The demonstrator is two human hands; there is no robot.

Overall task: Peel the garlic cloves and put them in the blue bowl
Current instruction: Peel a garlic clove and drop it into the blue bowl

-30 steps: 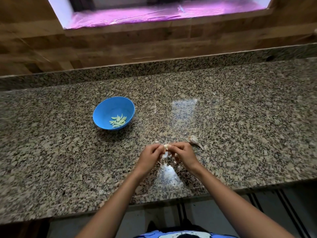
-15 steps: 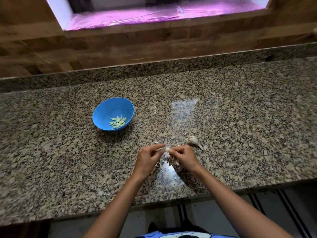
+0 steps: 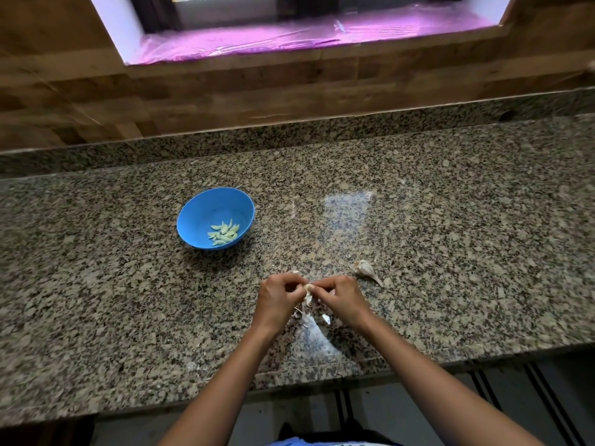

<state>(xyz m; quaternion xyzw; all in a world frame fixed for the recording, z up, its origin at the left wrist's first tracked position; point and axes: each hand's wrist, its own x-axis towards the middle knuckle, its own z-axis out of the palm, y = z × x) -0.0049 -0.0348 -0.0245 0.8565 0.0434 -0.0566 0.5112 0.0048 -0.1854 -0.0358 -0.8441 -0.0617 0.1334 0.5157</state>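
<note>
— Head view: what were the hands doing?
— Left hand (image 3: pixel 279 297) and right hand (image 3: pixel 341 296) met near the counter's (image 3: pixel 450 252) front edge, both pinching one garlic clove (image 3: pixel 308 288), with loose skins (image 3: pixel 317 318) lying beneath.
— And the blue bowl (image 3: pixel 199 217)?
— Left of middle, holding peeled cloves (image 3: pixel 224 233); another unpeeled clove (image 3: pixel 367 270) lay just right of the hands

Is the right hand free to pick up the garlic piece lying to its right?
Probably not yet: the right hand and left hand both pinch a garlic clove. The garlic piece lies close, with nothing between.
</note>
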